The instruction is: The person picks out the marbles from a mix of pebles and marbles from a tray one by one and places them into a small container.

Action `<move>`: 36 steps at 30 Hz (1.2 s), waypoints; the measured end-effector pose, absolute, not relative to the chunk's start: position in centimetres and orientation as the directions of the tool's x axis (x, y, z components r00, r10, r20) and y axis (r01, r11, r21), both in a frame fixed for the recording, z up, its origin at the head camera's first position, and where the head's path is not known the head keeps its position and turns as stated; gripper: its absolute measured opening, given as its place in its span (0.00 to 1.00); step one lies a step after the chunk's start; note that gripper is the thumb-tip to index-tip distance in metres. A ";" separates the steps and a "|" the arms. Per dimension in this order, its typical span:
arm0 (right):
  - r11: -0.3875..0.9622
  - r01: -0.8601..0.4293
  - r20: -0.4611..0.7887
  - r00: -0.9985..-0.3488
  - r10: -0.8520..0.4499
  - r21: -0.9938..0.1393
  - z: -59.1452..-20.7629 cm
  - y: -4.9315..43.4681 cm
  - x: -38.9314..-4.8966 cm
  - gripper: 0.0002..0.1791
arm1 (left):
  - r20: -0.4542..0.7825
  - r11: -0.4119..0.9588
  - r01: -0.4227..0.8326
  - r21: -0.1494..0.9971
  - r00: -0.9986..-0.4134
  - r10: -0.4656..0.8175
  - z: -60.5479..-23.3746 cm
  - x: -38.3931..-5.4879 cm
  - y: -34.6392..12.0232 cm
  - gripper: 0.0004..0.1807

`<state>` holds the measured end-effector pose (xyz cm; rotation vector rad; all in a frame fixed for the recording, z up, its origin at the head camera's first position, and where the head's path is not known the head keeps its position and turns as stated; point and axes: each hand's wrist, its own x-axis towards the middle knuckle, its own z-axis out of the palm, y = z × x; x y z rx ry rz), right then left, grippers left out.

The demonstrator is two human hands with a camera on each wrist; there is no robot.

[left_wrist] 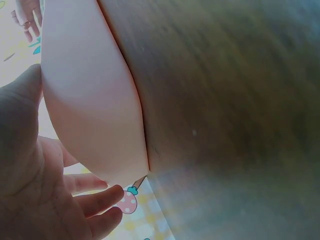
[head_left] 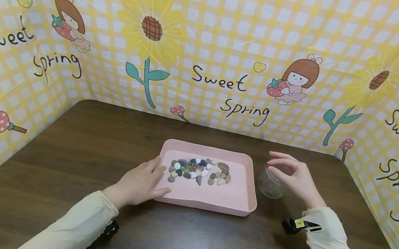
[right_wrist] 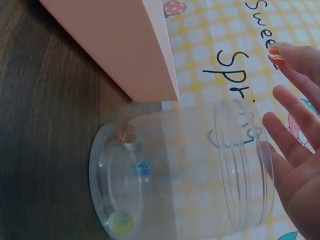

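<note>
A pink tray [head_left: 202,206] holds a spread of stones and glass marbles [head_left: 192,169]. On its left near corner rests my left hand [head_left: 139,182], thumb and index finger over the rim and the other fingers relaxed along the outer wall. Just right of the tray stands a clear open jar [head_left: 270,189]. Above its mouth, my right hand [head_left: 291,174] pinches an orange and white marble [right_wrist: 275,54] between thumb and finger. Through the jar wall in the right wrist view show a blue marble [right_wrist: 143,168], a yellow-green marble [right_wrist: 121,222] and a reddish marble [right_wrist: 127,133] beside a pale one.
The dark wooden table [head_left: 56,189] carries the tray and jar. A yellow checked cloth [head_left: 220,45] printed with flowers and lettering closes off the back and both sides. Larger flat stones [head_left: 223,166] lie toward the tray's right side.
</note>
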<state>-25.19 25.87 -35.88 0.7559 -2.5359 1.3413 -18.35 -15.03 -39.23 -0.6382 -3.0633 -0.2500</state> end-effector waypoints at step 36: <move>0.675 -0.308 0.347 -0.934 -0.082 -0.670 -37.2 26.3 -26.2 0.13 | 0.038 0.905 0.389 0.170 -0.921 0.389 -39.3 -18.4 -15.0 0.38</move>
